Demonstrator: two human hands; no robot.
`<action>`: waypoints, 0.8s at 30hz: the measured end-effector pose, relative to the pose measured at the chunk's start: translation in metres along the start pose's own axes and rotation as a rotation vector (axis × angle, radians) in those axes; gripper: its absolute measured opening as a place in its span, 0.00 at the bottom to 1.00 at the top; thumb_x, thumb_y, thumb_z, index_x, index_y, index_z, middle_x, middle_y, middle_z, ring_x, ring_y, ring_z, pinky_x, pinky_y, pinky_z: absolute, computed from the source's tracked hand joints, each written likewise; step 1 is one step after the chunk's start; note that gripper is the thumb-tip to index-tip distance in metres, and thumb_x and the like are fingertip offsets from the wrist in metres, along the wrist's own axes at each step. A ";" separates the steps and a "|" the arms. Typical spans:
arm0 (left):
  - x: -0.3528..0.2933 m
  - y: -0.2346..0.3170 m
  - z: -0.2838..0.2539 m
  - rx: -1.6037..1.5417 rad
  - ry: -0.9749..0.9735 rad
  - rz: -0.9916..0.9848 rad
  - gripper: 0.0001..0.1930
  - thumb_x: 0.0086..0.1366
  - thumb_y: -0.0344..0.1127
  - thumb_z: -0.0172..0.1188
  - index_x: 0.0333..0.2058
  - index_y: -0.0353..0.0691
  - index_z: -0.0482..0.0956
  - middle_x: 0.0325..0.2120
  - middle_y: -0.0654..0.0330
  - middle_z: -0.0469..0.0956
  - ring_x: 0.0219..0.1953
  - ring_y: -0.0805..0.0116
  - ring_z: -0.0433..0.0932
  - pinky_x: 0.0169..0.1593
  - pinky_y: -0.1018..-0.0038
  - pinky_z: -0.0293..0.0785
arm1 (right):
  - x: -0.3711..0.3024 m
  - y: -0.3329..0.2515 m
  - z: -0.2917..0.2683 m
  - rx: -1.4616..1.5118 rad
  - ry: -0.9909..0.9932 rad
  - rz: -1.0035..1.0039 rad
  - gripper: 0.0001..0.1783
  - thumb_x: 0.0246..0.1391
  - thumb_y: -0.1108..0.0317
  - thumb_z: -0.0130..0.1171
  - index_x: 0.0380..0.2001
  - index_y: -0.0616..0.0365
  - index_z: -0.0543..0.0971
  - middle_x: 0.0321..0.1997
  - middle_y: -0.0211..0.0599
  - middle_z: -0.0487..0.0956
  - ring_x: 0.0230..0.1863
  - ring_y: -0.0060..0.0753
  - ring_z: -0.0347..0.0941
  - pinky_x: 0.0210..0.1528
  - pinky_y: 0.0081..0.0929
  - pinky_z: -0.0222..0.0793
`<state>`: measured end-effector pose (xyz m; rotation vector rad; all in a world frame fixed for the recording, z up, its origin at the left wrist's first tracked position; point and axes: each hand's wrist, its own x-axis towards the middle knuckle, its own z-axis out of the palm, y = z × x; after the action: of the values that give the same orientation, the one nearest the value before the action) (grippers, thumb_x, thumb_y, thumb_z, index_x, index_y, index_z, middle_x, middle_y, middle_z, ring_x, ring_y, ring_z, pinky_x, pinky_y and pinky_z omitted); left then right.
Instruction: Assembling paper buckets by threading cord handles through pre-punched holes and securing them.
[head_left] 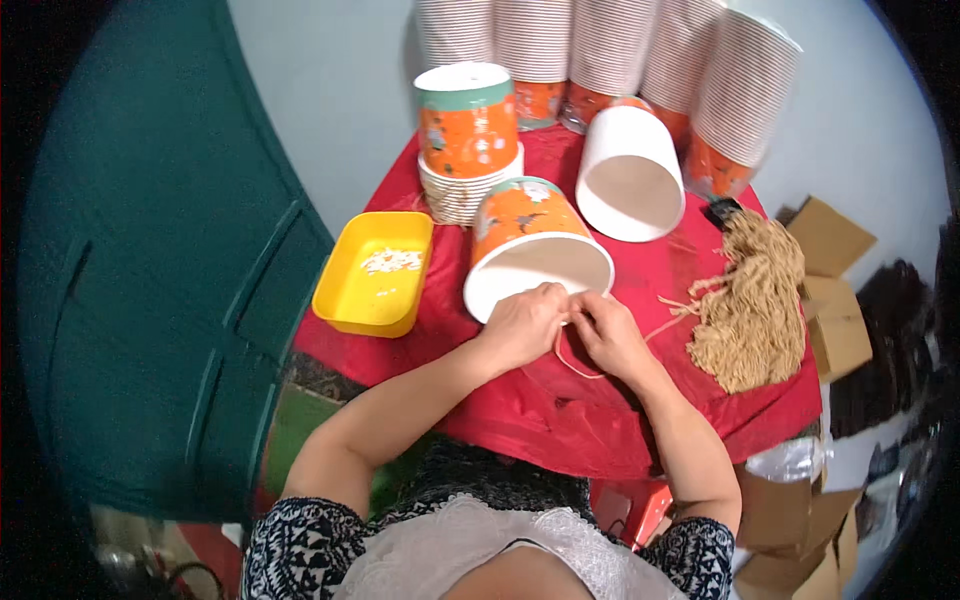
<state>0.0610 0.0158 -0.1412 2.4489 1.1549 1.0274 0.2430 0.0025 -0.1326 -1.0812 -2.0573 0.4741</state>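
Observation:
An orange paper bucket [528, 212] with a green base band lies on its side, its white open mouth toward me. At the lower rim of that mouth my left hand [525, 328] is closed, fingers bent against the rim. Close beside it my right hand [608, 335] pinches a thin tan cord [575, 370] between thumb and fingertips. The cord loops down below the hands and shows again right of my right wrist. My fingers hide where it meets the bucket. What lies inside my left fingers is hard to make out.
A yellow tray [340, 298] holding small white pieces sits at left. Behind stand a bucket [468, 130] on stacked rims, a white-sided bucket [625, 150] on its side, and tall bucket stacks [610, 45]. A tan cord bundle [755, 310] lies right on the red tablecloth [500, 410]; cardboard boxes [838, 320] stand beyond.

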 end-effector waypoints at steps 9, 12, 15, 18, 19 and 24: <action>-0.004 0.000 -0.007 -0.059 -0.053 -0.089 0.07 0.63 0.34 0.57 0.33 0.36 0.72 0.31 0.49 0.79 0.35 0.44 0.79 0.37 0.52 0.73 | -0.003 -0.003 0.001 0.025 -0.025 -0.015 0.04 0.54 0.75 0.57 0.32 0.63 0.74 0.32 0.52 0.77 0.36 0.54 0.76 0.39 0.41 0.72; -0.001 0.000 -0.006 -0.079 -0.069 -0.119 0.05 0.62 0.31 0.57 0.32 0.37 0.72 0.30 0.49 0.78 0.34 0.44 0.79 0.37 0.54 0.73 | -0.004 -0.003 -0.001 0.029 -0.025 -0.002 0.04 0.54 0.75 0.58 0.32 0.63 0.74 0.31 0.51 0.77 0.35 0.53 0.76 0.38 0.41 0.72; -0.001 -0.002 -0.007 -0.105 -0.051 -0.184 0.05 0.63 0.30 0.57 0.32 0.36 0.73 0.27 0.46 0.78 0.34 0.44 0.79 0.37 0.56 0.73 | -0.001 -0.007 -0.002 -0.001 -0.051 0.023 0.05 0.55 0.72 0.59 0.31 0.64 0.76 0.31 0.51 0.77 0.35 0.54 0.76 0.38 0.41 0.72; 0.003 -0.005 -0.006 -0.148 -0.054 -0.175 0.04 0.63 0.31 0.55 0.33 0.37 0.72 0.28 0.47 0.79 0.35 0.44 0.79 0.38 0.56 0.74 | -0.001 -0.002 -0.001 0.039 0.008 -0.030 0.06 0.56 0.71 0.58 0.32 0.63 0.77 0.32 0.53 0.77 0.35 0.55 0.76 0.39 0.42 0.72; 0.004 -0.006 -0.009 -0.150 -0.067 -0.189 0.04 0.64 0.32 0.54 0.33 0.38 0.72 0.29 0.48 0.80 0.36 0.43 0.79 0.39 0.53 0.73 | 0.000 -0.002 -0.001 0.042 -0.004 -0.036 0.05 0.56 0.71 0.58 0.32 0.63 0.77 0.33 0.53 0.77 0.36 0.55 0.76 0.39 0.42 0.72; 0.003 -0.010 -0.006 -0.134 -0.065 -0.221 0.05 0.64 0.32 0.53 0.31 0.38 0.73 0.28 0.48 0.79 0.35 0.44 0.79 0.38 0.54 0.74 | -0.001 -0.006 -0.006 0.041 -0.057 -0.033 0.05 0.54 0.72 0.58 0.33 0.63 0.78 0.36 0.53 0.76 0.38 0.57 0.75 0.40 0.44 0.72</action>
<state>0.0529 0.0245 -0.1403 2.1780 1.2587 0.9208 0.2447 -0.0021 -0.1260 -1.0186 -2.1032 0.5334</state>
